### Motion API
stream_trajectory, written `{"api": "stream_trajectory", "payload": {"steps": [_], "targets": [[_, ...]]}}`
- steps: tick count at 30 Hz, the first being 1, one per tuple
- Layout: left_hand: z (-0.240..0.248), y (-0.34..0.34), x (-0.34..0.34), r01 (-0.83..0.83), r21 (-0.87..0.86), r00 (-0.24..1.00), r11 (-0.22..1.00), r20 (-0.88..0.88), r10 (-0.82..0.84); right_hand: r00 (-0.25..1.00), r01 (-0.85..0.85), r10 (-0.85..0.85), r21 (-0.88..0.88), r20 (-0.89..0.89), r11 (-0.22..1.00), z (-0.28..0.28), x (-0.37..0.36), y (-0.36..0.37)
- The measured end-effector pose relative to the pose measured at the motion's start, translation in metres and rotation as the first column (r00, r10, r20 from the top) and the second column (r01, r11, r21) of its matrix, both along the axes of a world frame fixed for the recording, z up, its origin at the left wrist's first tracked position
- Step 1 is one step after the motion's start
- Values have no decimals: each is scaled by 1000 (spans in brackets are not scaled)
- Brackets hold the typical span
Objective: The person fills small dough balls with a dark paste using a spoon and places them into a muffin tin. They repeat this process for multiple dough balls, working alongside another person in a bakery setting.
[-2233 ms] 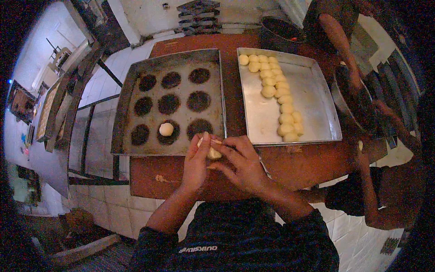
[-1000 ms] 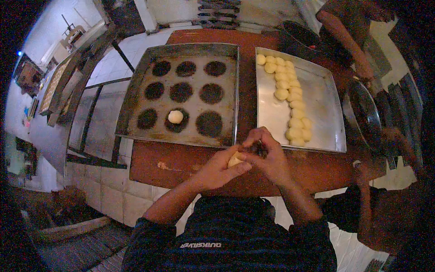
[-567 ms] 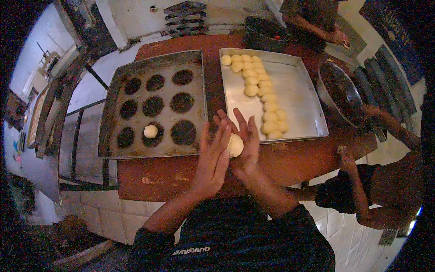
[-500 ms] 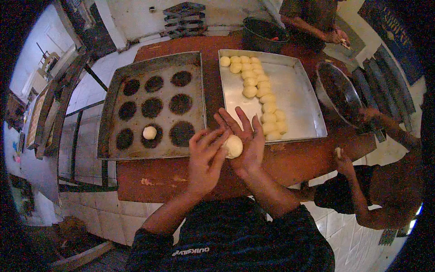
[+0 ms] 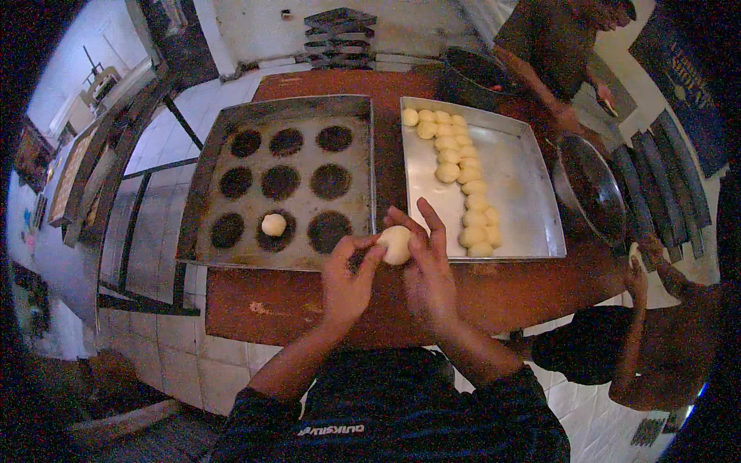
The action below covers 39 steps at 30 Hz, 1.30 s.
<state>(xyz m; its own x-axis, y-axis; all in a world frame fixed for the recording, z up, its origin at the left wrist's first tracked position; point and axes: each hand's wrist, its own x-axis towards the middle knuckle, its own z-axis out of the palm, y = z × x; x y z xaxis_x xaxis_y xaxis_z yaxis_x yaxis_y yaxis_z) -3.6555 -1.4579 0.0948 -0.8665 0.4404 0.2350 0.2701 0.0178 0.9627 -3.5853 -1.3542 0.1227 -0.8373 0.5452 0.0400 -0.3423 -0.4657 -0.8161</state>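
In my feed, both bare hands meet at the centre of the frame, over the near part of the brown table [image 5: 278, 312], holding one smooth, pale dough ball [image 5: 396, 245] between them. I have the left hand [image 5: 346, 282] on the ball's left side, thumb and forefinger drawn in narrow so their tips touch it. I see the right hand [image 5: 431, 278] on its right, holding the ball against its fingers, with two of them stretched toward the top of the frame; I cannot tell how its hidden fingers lie. Left of centre I get a worn metal tray [image 5: 359, 208] marked with nine dark round patches in three rows of three; a single pale ball [image 5: 273, 224] sits on the middle patch of the row nearest me. Right of centre stands a shinier metal tray [image 5: 525, 208], a ragged line of yellowish balls [image 5: 447, 171] running from its upper left corner to its lower edge, many touching. Farther right I make out a round metal bowl [image 5: 566, 189], with one co-worker [image 5: 540, 50] at the upper right and another [image 5: 631, 347] at the lower right.
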Motion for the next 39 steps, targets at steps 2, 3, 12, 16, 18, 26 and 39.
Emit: {"api": "stream_trajectory", "payload": {"steps": [2,3,12,16,18,26,39], "targets": [[-7,-5,-7,19,34,962,999,271,-28,1000,19,-23,251,15,968,-3,-4,-5],[-10,-8,-9,26,52,963,998,265,-39,999,27,-37,371,19,928,-3,-6,-7],[-17,-38,-32,57,365,839,929,487,-242,994,-61,-47,848,100,526,19,-27,-25],[-3,-53,-61,69,376,807,924,523,-274,982,103,-185,950,-48,297,20,-52,-25],[2,-70,-81,18,269,863,963,481,-150,966,184,-232,926,-110,329,5,-69,-20],[-44,-106,-147,215,-379,951,900,-128,-281,903,-287,-355,955,243,-78,-54,-98,-7],[-66,-43,-146,201,-933,587,297,-128,-800,618,-565,-643,824,452,37,-66,122,45]]}}
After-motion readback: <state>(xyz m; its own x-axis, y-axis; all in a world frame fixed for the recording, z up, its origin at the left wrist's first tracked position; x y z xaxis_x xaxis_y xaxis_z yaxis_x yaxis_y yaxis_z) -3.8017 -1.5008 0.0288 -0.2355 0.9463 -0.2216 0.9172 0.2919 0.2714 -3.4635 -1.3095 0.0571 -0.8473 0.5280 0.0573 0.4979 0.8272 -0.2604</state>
